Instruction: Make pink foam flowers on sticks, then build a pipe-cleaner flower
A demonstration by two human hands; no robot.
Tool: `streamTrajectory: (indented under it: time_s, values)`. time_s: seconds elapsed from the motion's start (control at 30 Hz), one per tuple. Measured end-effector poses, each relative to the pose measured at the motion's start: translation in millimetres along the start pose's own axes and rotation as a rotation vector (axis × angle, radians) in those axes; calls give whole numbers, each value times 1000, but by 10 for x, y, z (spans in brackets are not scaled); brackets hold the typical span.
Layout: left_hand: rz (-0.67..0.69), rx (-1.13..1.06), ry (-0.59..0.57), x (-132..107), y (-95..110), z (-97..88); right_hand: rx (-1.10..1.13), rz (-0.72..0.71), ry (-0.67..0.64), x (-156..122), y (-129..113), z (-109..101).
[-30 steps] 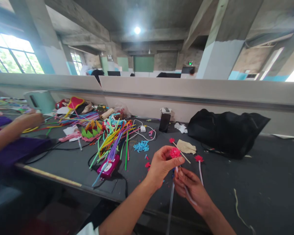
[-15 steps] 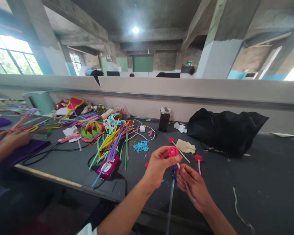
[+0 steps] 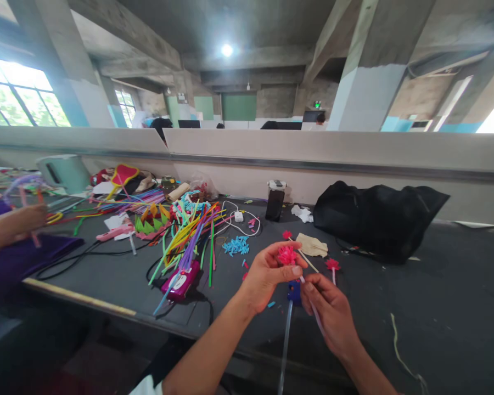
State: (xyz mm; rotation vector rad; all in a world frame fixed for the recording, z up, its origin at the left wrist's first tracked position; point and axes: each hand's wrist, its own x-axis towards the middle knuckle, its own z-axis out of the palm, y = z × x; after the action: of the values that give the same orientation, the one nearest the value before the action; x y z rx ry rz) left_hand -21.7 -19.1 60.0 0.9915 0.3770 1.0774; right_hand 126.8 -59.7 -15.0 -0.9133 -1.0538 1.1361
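My left hand (image 3: 267,274) is closed around a small red paper flower (image 3: 287,255), pinching its head between thumb and fingers. Just below and to the right, my right hand (image 3: 329,312) is closed on the flower's pale stem (image 3: 315,318), which runs down across its fingers. Under both hands a clear straw with a blue end (image 3: 287,323) lies on the dark table (image 3: 436,307). Two more red flowers on sticks lie close by: one (image 3: 333,265) right of my hands, another (image 3: 287,235) beyond them.
A heap of coloured straws (image 3: 189,233), a magenta glue gun (image 3: 180,283), blue bits (image 3: 236,246), a white cable (image 3: 241,216), a dark bottle (image 3: 275,204) and a black bag (image 3: 374,216) lie on the table. At far left another person's hand (image 3: 18,222) holds straws.
My hands have stayed in place while the left fingers shifted a little on the flower head. The other person's hand at left drew back and now lifts a bunch of straws.
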Motion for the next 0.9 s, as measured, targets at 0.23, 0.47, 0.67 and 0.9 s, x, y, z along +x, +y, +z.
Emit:
streamTrajectory:
  time_s: [0.23,0.47,0.67,0.9]
  values:
    - [22,27,5,14,23,-40,-281,-149,93,-53,40,-103]
    - [22,-7,-11,31,22,-71,-288,-192,95,-52,72,-131]
    - [14,13,-27,38,11,-103,-300,-184,89,-58,77,-127]
    - [-3,261,76,107,-19,-213,-553,-232,301,27,-127,-219]
